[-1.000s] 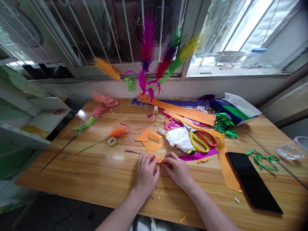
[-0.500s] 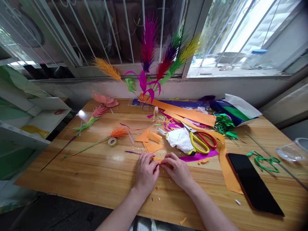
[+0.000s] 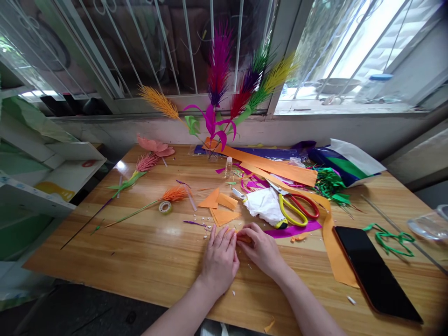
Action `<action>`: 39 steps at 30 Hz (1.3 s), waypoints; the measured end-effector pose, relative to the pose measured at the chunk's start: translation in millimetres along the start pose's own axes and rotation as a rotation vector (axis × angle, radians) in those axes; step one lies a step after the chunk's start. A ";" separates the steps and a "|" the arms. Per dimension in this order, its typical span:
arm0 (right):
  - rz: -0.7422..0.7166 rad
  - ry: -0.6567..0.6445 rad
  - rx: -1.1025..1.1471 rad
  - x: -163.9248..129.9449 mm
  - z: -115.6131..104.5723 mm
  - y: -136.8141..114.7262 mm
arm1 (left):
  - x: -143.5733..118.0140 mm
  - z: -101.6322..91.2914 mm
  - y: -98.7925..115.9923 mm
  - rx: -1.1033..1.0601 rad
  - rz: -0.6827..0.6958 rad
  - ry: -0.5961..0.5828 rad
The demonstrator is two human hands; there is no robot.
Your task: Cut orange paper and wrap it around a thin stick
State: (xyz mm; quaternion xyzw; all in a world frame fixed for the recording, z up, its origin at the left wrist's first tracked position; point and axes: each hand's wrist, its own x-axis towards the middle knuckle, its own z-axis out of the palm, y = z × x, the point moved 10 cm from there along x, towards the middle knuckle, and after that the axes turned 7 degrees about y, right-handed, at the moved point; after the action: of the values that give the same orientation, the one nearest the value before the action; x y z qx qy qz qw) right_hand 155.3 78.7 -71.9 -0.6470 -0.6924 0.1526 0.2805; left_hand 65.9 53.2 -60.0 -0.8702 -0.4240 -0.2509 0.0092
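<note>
Near the table's front edge, both hands work at a small piece of orange paper (image 3: 244, 238), which is mostly covered by fingers. My left hand (image 3: 220, 256) presses over its left part, fingers close together and thumb tucked under. My right hand (image 3: 262, 248) pinches the right end between thumb and fingertips. Just beyond lie cut orange paper pieces (image 3: 224, 217). Scissors with red and yellow handles (image 3: 294, 215) rest to the right, beside a white crumpled cloth or tissue (image 3: 265, 205). A magenta paper strip (image 3: 297, 229) lies past my right hand.
A black phone (image 3: 378, 273) lies at the right beside a long orange strip (image 3: 334, 256). Left are a tape roll (image 3: 165, 207), an orange paper grass stem (image 3: 175, 193) and a pink one (image 3: 147, 162). A small bottle (image 3: 228, 167) stands before the vase (image 3: 212, 154) of colourful plumes.
My left hand has shifted right and turned, its fingers now reaching over the orange paper. The paper is more hidden than before. My right hand still pinches it. The view has moved slightly.
</note>
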 end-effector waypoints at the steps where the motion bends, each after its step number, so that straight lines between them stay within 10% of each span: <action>1: -0.001 0.004 -0.012 0.0 -0.2 0.0 | 0.2 2.3 -0.5 0.013 -0.001 -0.012; 39: 0.035 0.101 -0.117 -4.8 -1.3 -0.5 | 5.4 9.8 -1.8 0.023 0.073 -0.149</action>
State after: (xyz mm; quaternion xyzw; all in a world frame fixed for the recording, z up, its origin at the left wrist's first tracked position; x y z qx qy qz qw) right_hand 155.7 73.7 -71.5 -0.6813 -0.6736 0.0843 0.2740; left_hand 71.5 60.6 -66.5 -0.9011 -0.3944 -0.1802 -0.0031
